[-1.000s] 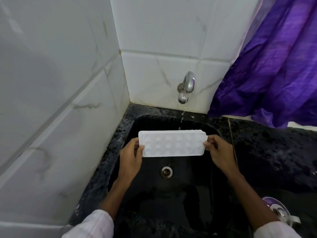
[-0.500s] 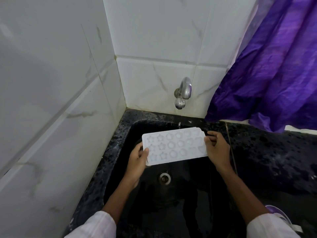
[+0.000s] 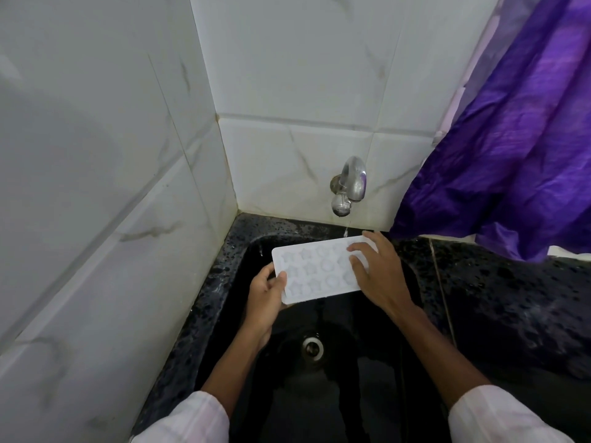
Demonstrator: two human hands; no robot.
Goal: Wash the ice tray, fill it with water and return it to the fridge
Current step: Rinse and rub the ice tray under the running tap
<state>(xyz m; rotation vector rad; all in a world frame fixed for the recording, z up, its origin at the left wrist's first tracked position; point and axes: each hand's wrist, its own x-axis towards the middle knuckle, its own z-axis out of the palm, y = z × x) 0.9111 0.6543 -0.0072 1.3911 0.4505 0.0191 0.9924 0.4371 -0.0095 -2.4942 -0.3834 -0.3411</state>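
- Water (image 3: 346, 230) falls in a thin stream from the chrome wall tap (image 3: 350, 183) and lands at the far right corner of the ice tray (image 3: 315, 273).
- The tray is held over the black sink (image 3: 243, 251), cavities up, roughly level, above the drain (image 3: 312, 346) and touching neither.
- The left hand (image 3: 265, 298) grips the tray's left short end, with the thumb on top of the rim and the fingers curled underneath.
- The right hand (image 3: 380, 273) lies flat over the tray's right end, its fingers fairly straight and spread across the cavities. It looks to be pressing or rubbing rather than gripping, and I cannot see where its thumb sits.
- From where I stand this is the washing stage, a bare-handed rinse, since no sponge or soap is in sight.
- I cannot tell how much water has gathered in the star and round cavities.
- Yet to come, by my reckoning: finishing the rub-down, filling every cavity, then carrying the tray level to the fridge, which is not in view.
- Right of the sink runs the speckled black desk (image 3: 511, 298), and a purple curtain (image 3: 511, 155) hangs down to its back edge.
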